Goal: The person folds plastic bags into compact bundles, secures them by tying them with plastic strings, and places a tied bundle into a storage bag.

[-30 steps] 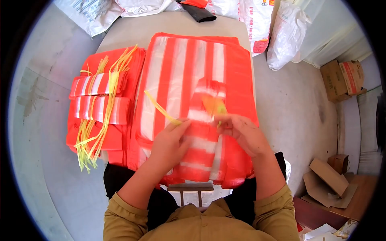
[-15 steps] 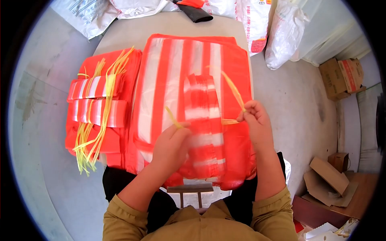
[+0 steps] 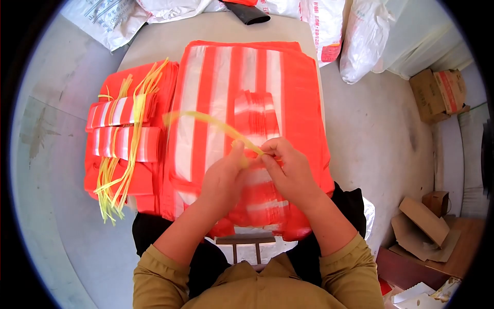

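Note:
A folded bundle of red-and-white striped plastic bags (image 3: pixel 256 116) lies upright on a wide stack of striped red bags (image 3: pixel 216 77). Over the bundle's middle, my right hand (image 3: pixel 289 167) pinches a yellow strip (image 3: pixel 216 122) that trails off to the left. My left hand (image 3: pixel 225 175) is close beside it at the bundle's left edge, its fingers closed around part of the yellow strip, blurred by motion. On the left, two smaller striped bundles (image 3: pixel 126 144) rest on red bags, with loose yellow strips (image 3: pixel 138 118) laid across them.
White printed sacks (image 3: pixel 110 20) and a black object (image 3: pixel 248 14) are along the table's far edge (image 3: pixel 170 36). Cardboard boxes (image 3: pixel 437 98) stand at the right, and an opened carton (image 3: pixel 422 226) sits at the lower right.
My right hand has moved left from the right side of the bundle to its middle, bringing the yellow strip across. My left hand has stayed near the bundle's left edge.

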`<move>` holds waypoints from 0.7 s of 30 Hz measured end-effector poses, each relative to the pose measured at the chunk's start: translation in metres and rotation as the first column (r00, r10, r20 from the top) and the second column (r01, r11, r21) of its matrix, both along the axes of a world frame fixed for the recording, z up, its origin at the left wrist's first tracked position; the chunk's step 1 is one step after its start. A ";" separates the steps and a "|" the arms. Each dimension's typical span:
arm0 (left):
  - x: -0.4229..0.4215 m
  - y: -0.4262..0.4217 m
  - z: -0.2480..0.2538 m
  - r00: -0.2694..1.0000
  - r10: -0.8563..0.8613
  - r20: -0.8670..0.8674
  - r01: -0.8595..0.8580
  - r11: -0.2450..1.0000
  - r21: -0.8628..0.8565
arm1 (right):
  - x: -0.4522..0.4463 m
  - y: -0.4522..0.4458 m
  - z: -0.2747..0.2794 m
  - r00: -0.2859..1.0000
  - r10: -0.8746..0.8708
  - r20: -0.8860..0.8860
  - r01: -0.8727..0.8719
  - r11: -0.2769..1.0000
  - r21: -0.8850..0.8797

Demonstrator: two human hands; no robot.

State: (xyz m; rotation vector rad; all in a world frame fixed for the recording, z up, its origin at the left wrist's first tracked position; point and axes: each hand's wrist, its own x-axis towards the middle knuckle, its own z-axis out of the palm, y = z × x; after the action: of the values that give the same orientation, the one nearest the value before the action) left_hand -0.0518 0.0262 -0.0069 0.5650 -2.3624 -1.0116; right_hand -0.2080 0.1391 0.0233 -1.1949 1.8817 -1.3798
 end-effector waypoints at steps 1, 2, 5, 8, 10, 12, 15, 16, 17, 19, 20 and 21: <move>0.000 -0.001 -0.004 0.999 -0.013 -0.047 0.011 0.999 -0.035 | 0.000 0.000 -0.001 1.000 -0.017 -0.016 0.016 1.000 -0.005; 0.001 -0.002 -0.012 0.995 -0.027 -0.093 0.021 0.997 -0.072 | 0.000 -0.001 -0.002 0.999 -0.033 -0.032 0.033 0.999 -0.012; -0.002 -0.003 -0.016 0.966 -0.059 -0.253 0.032 0.993 -0.111 | 0.000 -0.003 0.001 0.998 -0.058 -0.022 0.059 0.998 0.033; 0.001 -0.006 -0.005 0.978 -0.128 -0.163 0.108 0.986 -0.124 | 0.000 -0.006 0.002 0.999 -0.039 -0.030 0.040 0.998 0.043; 0.001 -0.009 0.003 0.969 -0.184 -0.164 0.147 0.965 -0.219 | 0.001 -0.007 0.001 1.000 0.002 -0.028 -0.002 1.000 0.014; -0.002 -0.011 0.006 0.919 -0.254 -0.300 0.123 0.910 -0.395 | 0.003 -0.008 -0.001 0.998 0.060 0.000 -0.060 0.998 -0.026; 0.002 -0.010 0.015 0.924 -0.250 -0.291 0.123 0.912 -0.391 | 0.001 -0.010 0.003 0.984 0.157 -0.079 -0.163 0.985 -0.065; 0.001 -0.010 0.015 0.907 -0.262 -0.329 0.119 0.910 -0.397 | 0.001 -0.010 0.006 0.983 0.170 -0.076 -0.175 0.981 -0.077; -0.002 -0.011 0.014 0.890 -0.275 -0.365 0.115 0.908 -0.404 | 0.002 -0.010 0.010 0.981 0.182 -0.073 -0.188 0.978 -0.090; -0.005 -0.014 0.011 0.863 -0.296 -0.410 0.088 0.886 -0.455 | 0.002 -0.010 0.009 0.978 0.199 -0.057 -0.203 0.976 -0.076; -0.004 -0.016 0.009 0.855 -0.305 -0.419 0.065 0.865 -0.497 | 0.000 -0.009 0.004 0.978 0.205 -0.042 -0.206 0.977 -0.047; -0.005 -0.017 0.011 0.847 -0.315 -0.428 0.042 0.842 -0.538 | -0.001 -0.008 0.001 0.977 0.209 -0.029 -0.210 0.978 -0.019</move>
State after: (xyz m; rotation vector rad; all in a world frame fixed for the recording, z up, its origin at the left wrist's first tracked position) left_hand -0.0569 0.0087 0.0041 -0.1342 -2.0900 -0.4704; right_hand -0.2094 0.1308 0.0246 -1.3853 1.7061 -1.2782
